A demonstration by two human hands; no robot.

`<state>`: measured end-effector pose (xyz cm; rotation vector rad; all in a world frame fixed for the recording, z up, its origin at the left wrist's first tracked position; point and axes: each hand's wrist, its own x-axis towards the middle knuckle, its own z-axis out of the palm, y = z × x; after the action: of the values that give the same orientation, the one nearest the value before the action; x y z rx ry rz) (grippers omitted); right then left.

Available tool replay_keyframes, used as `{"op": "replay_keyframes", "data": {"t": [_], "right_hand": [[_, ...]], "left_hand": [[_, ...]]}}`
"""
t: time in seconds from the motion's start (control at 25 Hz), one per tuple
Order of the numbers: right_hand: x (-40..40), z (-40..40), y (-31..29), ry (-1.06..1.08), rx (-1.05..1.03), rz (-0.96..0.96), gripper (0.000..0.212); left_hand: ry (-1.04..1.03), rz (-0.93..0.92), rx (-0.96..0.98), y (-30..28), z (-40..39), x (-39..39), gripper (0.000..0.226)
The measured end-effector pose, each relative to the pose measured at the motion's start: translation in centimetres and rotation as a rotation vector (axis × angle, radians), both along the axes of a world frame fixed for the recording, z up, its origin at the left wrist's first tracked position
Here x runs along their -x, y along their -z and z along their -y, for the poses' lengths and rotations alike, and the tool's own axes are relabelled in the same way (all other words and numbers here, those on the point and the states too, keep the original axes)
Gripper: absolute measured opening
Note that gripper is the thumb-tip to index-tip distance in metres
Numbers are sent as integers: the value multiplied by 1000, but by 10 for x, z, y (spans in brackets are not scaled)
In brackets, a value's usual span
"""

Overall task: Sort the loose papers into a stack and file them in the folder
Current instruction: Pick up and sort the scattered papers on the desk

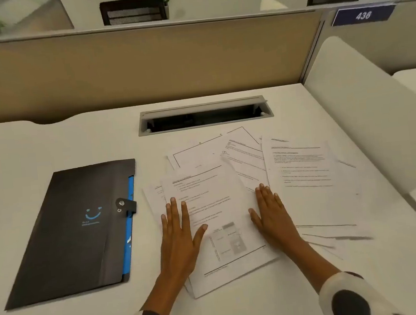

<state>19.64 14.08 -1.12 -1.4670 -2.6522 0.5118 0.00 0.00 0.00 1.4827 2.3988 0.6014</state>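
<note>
Several loose printed papers (302, 173) lie fanned out and overlapping on the white desk, right of centre. My left hand (180, 233) rests flat, fingers spread, on the left part of the nearest sheet (222, 206). My right hand (270, 213) lies flat with fingers together on that sheet's right edge. Neither hand grips anything. A black folder (69, 234) with a blue smile mark, a blue inner edge and a snap tab lies shut on the desk to the left, apart from the papers.
A grey cable slot (205, 115) is cut into the desk (23, 149) behind the papers. A tan partition (142, 67) closes the back, and a white divider panel (364, 106) rises along the right.
</note>
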Motion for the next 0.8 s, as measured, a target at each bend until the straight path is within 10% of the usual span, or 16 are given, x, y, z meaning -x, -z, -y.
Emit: {"op": "replay_keyframes", "data": {"t": [0.44,0.8], "right_hand": [[0,5,1,40,-70,-23,60],[13,12,-39,413,186,-473,11]], "left_hand": [[1,-82,53,25,15,-2,86],[-45,68,-11,17,16,-2,92]]}}
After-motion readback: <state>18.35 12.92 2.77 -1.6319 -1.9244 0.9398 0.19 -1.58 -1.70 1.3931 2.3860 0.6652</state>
